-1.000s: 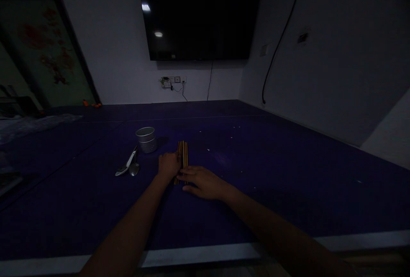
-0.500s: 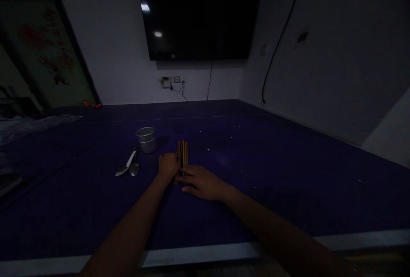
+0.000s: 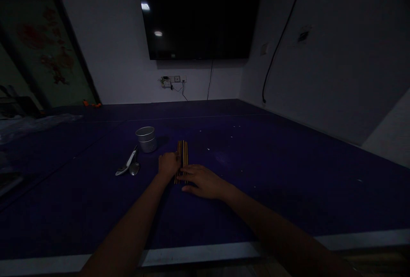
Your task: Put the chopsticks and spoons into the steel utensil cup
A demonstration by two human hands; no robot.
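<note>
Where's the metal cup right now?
In the head view, the cup stands left of centre on the purple surface, just beyond the spoons and left of the sticks.

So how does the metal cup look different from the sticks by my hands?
The cup is silver-grey, while the sticks are yellowish brown. The cup is round and open-topped; the sticks are thin and straight. The cup stands upright, apart from both hands, while the sticks lie down, with your left hand and right hand over them. Both rest on the dark purple surface.
</note>
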